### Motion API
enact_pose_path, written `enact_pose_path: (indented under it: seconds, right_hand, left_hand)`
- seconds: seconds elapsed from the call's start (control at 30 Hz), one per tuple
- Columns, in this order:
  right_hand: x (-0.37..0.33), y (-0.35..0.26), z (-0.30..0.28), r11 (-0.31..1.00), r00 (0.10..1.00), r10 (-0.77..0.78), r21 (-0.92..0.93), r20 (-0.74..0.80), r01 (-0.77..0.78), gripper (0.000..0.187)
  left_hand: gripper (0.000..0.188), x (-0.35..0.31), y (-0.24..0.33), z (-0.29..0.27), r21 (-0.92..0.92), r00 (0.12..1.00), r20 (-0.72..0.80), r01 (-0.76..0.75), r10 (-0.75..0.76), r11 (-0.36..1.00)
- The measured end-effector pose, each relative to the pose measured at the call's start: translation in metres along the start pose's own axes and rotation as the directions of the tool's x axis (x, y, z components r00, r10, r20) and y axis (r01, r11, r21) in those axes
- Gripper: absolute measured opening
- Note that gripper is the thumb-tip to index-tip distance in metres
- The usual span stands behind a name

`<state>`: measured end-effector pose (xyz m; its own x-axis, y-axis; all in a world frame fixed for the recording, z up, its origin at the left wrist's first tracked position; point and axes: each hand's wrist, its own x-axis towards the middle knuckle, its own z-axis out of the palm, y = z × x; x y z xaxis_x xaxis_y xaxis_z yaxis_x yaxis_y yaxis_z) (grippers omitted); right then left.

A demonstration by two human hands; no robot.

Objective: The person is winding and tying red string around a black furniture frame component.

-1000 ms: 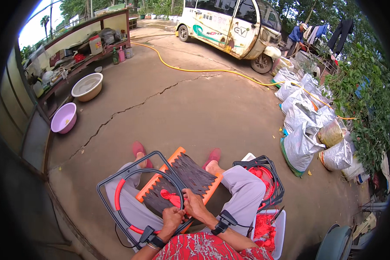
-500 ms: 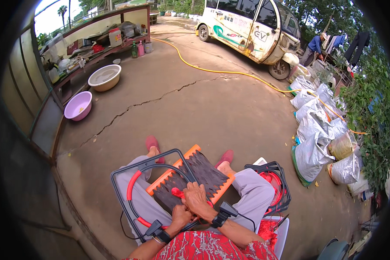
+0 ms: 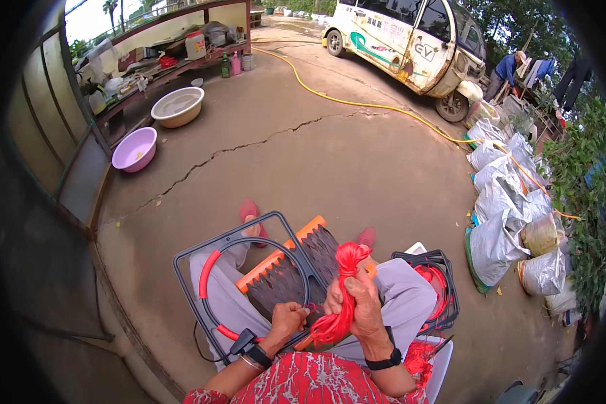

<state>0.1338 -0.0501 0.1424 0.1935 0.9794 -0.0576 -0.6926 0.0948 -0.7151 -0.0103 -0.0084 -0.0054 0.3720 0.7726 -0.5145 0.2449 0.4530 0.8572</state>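
- Since the earlier frame, the right hand (image 3: pixel 365 306) has moved rightward, away from the left hand (image 3: pixel 288 319), and the red bundle (image 3: pixel 349 259) has come up with it.
- The right grip is closed around the bundle's middle, above the board's (image 3: pixel 279 254) right part.
- The left hand is at the ring's (image 3: pixel 306 286) lower right; I cannot tell whether its grip pinches a strand there.
- The frame (image 3: pixel 225 236) lies across the left thigh and the board's near-left corner.
- Done so far: two red stretches on the ring's left and lower left. Its upper and right arcs show bare black.
- Beside the right thigh, stacked frames (image 3: pixel 448 289) hold red material; the tub (image 3: pixel 441 367) holds more.
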Motion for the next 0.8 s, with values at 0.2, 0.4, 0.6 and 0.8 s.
enact_pose_path:
  seconds: [0.2,0.4,0.6,0.8]
  right_hand:
    - [-0.072,-0.081,-0.028,0.937,0.938,-0.253,-0.299,-0.236,0.178,0.034]
    - [-0.092,-0.078,-0.106,0.854,0.814,-0.26,-0.518,-0.519,-0.058,0.023]
    - [-0.064,-0.038,-0.07,0.49,0.892,-0.199,-0.829,-0.406,-0.269,0.024]
    - [-0.033,0.015,-0.071,-0.189,0.993,-0.097,-0.979,-0.064,-0.082,0.028]
  left_hand:
    - [0.012,0.015,0.021,-0.009,-0.361,0.993,0.111,0.065,-0.026,0.93]
    - [0.013,0.001,0.034,-0.01,-0.44,0.96,0.27,0.19,-0.072,0.878]
    - [0.012,-0.004,0.026,-0.004,-0.395,0.958,0.266,0.206,-0.103,0.895]
    - [0.012,-0.008,0.011,0.002,-0.366,0.963,0.256,0.175,-0.082,0.914]
